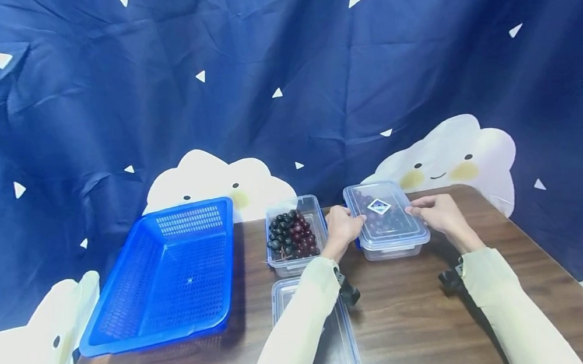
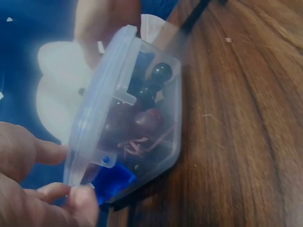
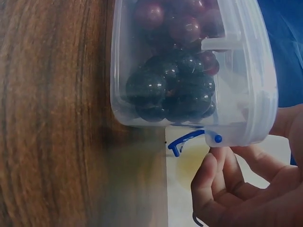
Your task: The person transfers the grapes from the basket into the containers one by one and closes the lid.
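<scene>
A clear plastic food container [image 1: 393, 252] stands on the table with its translucent lid [image 1: 387, 224] on top. Dark green grapes [image 3: 147, 87] and red grapes [image 3: 184, 28] show through its wall. My left hand [image 1: 342, 227] pinches the lid's left edge beside a blue clip [image 2: 113, 183], which hangs out from the side. On the opposite edge my right hand [image 1: 441, 214] has its thumb over the lid and its fingers curled beneath the rim. Another blue clip [image 3: 187, 139] sticks out there, unfastened.
Left of the lidded box is an uncovered container [image 1: 316, 210] with dark green and red grapes [image 1: 297, 237]. A loose lid [image 1: 341, 347] lies in front of it, partly under the left sleeve. A large blue basket [image 1: 190, 279] occupies the table's left side. A blue curtain [image 1: 278, 48] hangs behind.
</scene>
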The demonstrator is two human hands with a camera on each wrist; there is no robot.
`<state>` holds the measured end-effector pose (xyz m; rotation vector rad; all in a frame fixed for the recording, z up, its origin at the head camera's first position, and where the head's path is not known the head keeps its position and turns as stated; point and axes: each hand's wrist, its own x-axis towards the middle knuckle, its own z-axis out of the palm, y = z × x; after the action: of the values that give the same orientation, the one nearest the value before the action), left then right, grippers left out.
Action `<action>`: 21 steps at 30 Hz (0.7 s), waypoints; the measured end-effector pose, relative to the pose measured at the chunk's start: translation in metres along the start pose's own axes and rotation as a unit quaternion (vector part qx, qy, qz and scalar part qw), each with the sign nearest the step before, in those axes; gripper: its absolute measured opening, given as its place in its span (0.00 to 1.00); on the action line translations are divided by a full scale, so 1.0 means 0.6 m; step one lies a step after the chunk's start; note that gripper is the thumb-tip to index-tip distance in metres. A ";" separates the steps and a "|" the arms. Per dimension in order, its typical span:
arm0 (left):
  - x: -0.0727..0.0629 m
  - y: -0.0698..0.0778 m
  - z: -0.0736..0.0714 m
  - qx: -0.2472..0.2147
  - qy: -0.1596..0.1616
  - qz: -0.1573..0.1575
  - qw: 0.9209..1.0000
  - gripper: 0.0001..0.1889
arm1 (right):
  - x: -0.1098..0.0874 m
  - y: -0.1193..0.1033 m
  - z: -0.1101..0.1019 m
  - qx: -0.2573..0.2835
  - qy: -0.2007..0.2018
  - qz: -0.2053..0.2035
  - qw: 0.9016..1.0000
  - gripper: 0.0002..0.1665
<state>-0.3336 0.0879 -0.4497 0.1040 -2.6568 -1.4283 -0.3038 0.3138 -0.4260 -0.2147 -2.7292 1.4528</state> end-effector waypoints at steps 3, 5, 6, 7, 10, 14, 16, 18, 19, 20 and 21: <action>-0.016 0.024 -0.025 -0.016 -0.024 -0.026 0.999 0.14 | 0.001 -0.003 0.002 0.009 -0.003 -0.004 1.000 0.28; -0.024 0.035 -0.036 -0.043 -0.043 -0.056 0.997 0.10 | 0.001 -0.003 0.002 0.009 -0.002 -0.002 1.000 0.28; -0.025 0.037 -0.036 -0.059 -0.052 -0.068 0.995 0.09 | 0.001 -0.002 0.001 0.007 0.000 -0.002 1.000 0.28; -0.025 0.038 -0.035 -0.078 -0.062 -0.082 0.992 0.10 | -0.001 -0.002 0.000 0.001 0.003 -0.003 1.000 0.28; -0.024 0.037 -0.029 -0.137 -0.092 -0.118 0.979 0.17 | -0.005 0.001 -0.004 -0.021 0.013 -0.004 1.000 0.27; -0.021 0.036 -0.025 -0.171 -0.101 -0.140 0.970 0.25 | -0.008 0.003 -0.005 -0.027 0.009 -0.008 1.000 0.28; -0.022 0.037 -0.027 -0.155 -0.090 -0.132 0.975 0.33 | -0.008 0.003 -0.004 -0.021 0.005 -0.008 1.000 0.28; -0.023 0.038 -0.029 -0.135 -0.082 -0.123 0.980 0.42 | -0.007 0.003 -0.003 -0.019 0.005 -0.009 1.000 0.28; -0.023 0.039 -0.030 -0.124 -0.079 -0.118 0.982 0.46 | -0.006 0.003 -0.003 -0.019 0.005 -0.009 1.000 0.28; -0.024 0.040 -0.031 -0.114 -0.074 -0.112 0.984 0.48 | -0.006 0.003 -0.002 -0.018 0.006 -0.009 1.000 0.27; -0.024 0.041 -0.032 -0.105 -0.071 -0.109 0.986 0.47 | -0.005 0.003 -0.002 -0.019 0.006 -0.009 1.000 0.28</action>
<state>-0.3166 0.0872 -0.4200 0.2915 -2.6515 -1.8389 -0.3004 0.3152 -0.4268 -0.1992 -2.7437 1.3923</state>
